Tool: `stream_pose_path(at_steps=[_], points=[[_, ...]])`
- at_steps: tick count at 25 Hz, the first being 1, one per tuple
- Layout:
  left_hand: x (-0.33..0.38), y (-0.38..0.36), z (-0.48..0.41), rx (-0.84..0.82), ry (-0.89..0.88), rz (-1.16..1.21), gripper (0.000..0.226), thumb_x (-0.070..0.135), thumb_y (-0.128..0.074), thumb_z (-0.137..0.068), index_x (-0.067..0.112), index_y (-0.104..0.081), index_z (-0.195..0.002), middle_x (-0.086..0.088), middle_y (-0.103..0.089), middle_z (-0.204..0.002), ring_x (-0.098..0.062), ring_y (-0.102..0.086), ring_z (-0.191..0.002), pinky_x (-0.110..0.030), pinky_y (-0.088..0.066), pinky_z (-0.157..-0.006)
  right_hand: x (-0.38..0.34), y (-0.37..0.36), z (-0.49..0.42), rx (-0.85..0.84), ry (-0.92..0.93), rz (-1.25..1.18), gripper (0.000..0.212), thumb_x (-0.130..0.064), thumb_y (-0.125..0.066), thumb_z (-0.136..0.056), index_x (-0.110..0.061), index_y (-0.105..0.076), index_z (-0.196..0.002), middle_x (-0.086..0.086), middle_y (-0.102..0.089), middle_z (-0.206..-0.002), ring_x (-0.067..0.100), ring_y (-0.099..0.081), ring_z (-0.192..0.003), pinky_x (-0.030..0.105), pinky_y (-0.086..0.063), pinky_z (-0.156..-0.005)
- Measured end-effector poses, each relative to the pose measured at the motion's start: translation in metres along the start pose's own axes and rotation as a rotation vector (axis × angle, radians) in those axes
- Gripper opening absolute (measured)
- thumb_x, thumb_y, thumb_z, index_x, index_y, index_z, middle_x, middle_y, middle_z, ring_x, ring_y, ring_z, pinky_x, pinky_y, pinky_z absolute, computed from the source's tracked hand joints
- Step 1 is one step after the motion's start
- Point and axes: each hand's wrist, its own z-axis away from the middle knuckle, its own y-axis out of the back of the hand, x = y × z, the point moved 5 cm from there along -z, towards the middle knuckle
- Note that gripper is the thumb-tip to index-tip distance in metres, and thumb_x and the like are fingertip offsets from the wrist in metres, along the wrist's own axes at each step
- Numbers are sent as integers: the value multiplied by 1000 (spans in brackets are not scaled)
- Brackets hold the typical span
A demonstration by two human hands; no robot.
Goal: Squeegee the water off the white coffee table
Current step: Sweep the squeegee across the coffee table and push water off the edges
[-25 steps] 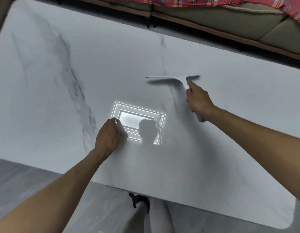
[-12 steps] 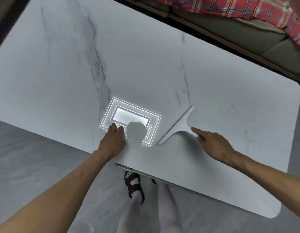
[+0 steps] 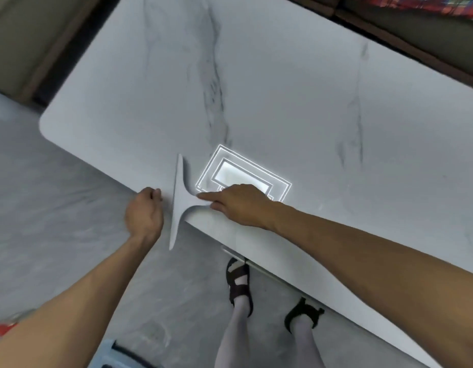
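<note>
The white marble-look coffee table (image 3: 296, 107) fills the upper middle of the view. A white squeegee (image 3: 180, 200) lies at the table's near edge, its blade running past the edge over the floor. My right hand (image 3: 240, 205) is closed on the squeegee's handle, index finger stretched along it. My left hand (image 3: 143, 213) hangs just off the table's edge to the left of the blade, fingers curled, nothing in it. A bright rectangular light reflection (image 3: 243, 173) shows on the tabletop behind my right hand.
Grey floor (image 3: 57, 208) lies to the left and below the table. My feet in black sandals (image 3: 239, 280) stand under the near edge. A sofa with a red plaid cloth (image 3: 429, 4) runs along the far side. A red object (image 3: 1, 329) sits bottom left.
My right hand has swept the squeegee left and toward me, from the table's middle to its near edge. My left hand left the tabletop and now hangs off the edge.
</note>
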Motion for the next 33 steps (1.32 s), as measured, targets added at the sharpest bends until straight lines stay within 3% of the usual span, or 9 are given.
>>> stream_pose_path(at_steps=[4,6,8,11,15,21,25,28,33], points=[[-24,12,-8,33,53,-59,50,38,-34,-102,8,-65,-77,-19,-70,-85,-38,-63,-84,-34,-41,-70,-31,-13,-52,12,81,37,41,-41,-34,-101,-40,-36,-142,12,-64,-116,34,-58,-108,44,-47,-88],[-22,3,-12,-3,17,-31,36,29,-42,-99,6,-67,-89,-19,-70,-96,-37,-64,-91,-34,-44,-73,-21,-14,-54,35,65,36,40,-41,-35,-101,-39,-39,-141,13,-64,-116,35,-58,-107,43,-47,-86],[-12,-13,-10,-66,-37,-48,26,18,-49,-94,6,-62,-113,-17,-64,-117,-34,-61,-105,-39,-49,-86,6,-11,-38,79,6,12,40,-41,-34,-101,-41,-39,-140,12,-64,-118,34,-58,-107,37,-45,-82],[13,-40,8,-154,-157,-95,42,8,-52,-89,5,-52,-131,-15,-54,-135,-32,-52,-122,-37,-43,-99,67,-2,20,141,-163,-31,40,-41,-33,-100,-48,-38,-139,2,-64,-125,29,-57,-110,35,-41,-82],[74,-79,46,-293,-426,-140,37,2,-52,-81,5,-52,-118,-13,-51,-119,-31,-51,-110,-34,-42,-84,151,7,136,199,-396,-73,40,-43,-32,-100,-52,-35,-139,-6,-65,-122,26,-58,-110,37,-46,-88],[135,-139,109,-454,-760,-463,51,17,-48,-85,4,-37,-133,-14,-44,-130,-31,-42,-115,-39,-41,-97,224,-6,297,230,-635,-81,38,-43,-31,-100,-60,-34,-134,-14,-64,-123,22,-61,-105,30,-41,-71],[148,-156,136,-533,-708,-446,50,20,-58,-85,4,-39,-129,-20,-40,-128,-34,-42,-114,-40,-43,-95,251,-11,360,211,-764,-68,38,-45,-31,-99,-58,-37,-135,-14,-58,-133,23,-57,-116,30,-42,-76],[149,-153,138,-522,-635,-363,44,18,-56,-87,7,-46,-128,-16,-47,-128,-32,-48,-115,-40,-45,-95,255,-3,378,195,-803,-62,38,-47,-32,-99,-58,-37,-134,-13,-58,-134,24,-57,-116,32,-44,-78],[129,-127,135,-385,-407,-160,38,16,-48,-88,13,-54,-125,-6,-63,-124,-28,-60,-108,-32,-45,-81,198,-4,308,231,-563,-134,39,-47,-35,-98,-57,-37,-135,-10,-59,-133,23,-57,-117,35,-46,-90]])
